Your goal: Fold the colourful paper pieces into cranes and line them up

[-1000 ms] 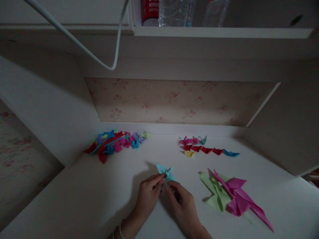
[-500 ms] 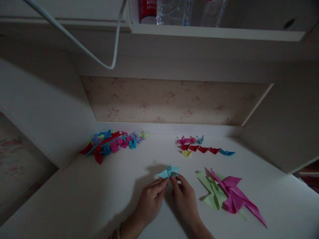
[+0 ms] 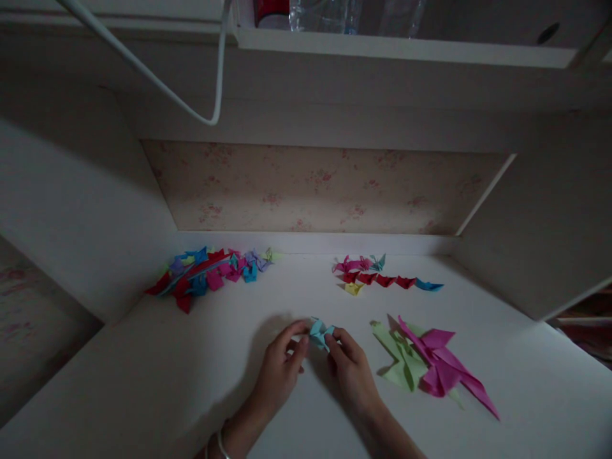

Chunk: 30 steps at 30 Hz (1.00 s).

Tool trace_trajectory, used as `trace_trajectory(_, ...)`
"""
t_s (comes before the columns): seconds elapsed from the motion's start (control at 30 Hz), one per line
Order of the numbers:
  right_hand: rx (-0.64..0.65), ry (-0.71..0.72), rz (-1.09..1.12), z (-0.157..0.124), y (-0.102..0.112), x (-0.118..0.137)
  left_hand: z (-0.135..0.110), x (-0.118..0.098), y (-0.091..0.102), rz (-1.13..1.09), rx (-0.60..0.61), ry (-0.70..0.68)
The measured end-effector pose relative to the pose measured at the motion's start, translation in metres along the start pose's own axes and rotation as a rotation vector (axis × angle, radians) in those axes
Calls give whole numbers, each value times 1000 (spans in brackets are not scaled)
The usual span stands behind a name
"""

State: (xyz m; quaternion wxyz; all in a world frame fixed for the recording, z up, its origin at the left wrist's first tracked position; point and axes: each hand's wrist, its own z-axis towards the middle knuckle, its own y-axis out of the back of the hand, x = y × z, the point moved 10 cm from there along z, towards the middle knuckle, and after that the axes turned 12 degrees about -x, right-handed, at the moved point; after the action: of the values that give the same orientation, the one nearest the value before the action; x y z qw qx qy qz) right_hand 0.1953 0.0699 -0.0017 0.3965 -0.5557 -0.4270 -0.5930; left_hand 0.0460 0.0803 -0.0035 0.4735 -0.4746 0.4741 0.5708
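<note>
Just short of the small, light-blue, many-pointed folded-paper figure [image 3: 317, 333], on the person's side of it, both bare hands are raised over the flat, white desk [image 3: 201, 395]. Right hand [image 3: 352, 366]: thumb and forefinger closed in a pinch on the figure's right edge, other fingers curled. Left hand [image 3: 282, 364]: half curled, thumb and forefinger slightly parted at the figure's left edge; contact cannot be told.

Figure: held above the desk, apparently by the right pinch alone. Judged risk: a one-sided grip may let it swivel or drop. Thin points may bend or tear if the two hands pull unevenly; a hard squeeze could flatten the folds. Dim light makes a misplaced crease likelier.

Right of figure, beyond the right hand: large, pointed, magenta folded-paper piece [image 3: 442, 363] overlapping a flat, pale-green folded-paper piece [image 3: 406, 366]. A sideways sweep of the right forearm might drag or crumple both.

Beyond figure, to its right: line of small, red folded-paper pieces [image 3: 385, 280] ending in a blue one. Beyond and left: jumbled, multicoloured folded-paper pile [image 3: 213, 274]. Both well clear of the hands; judged low risk.
</note>
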Motion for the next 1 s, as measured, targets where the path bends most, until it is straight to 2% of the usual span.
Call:
trace_trajectory(0.1,89,-26,66,-1,-9,-4,1,4,-4,47,45,-1)
trace_trajectory(0.4,90,-41,91,1,-9,-10,2,4,-3,48,37,-15)
trace_trajectory(0.53,94,-49,103,-1,-10,-11,1,5,-5,56,63,1)
trace_trajectory(0.63,91,-60,81,2,-2,-6,0,7,-10,46,97,14)
trace_trajectory(0.77,89,59,-102,26,31,25,-1,16,-15,52,127,45)
trace_trajectory(0.9,-26,144,-418,80,94,56,0,19,-16,113,141,39)
trace_trajectory(1.0,-121,194,-737,129,141,69,2,19,-16,161,145,33)
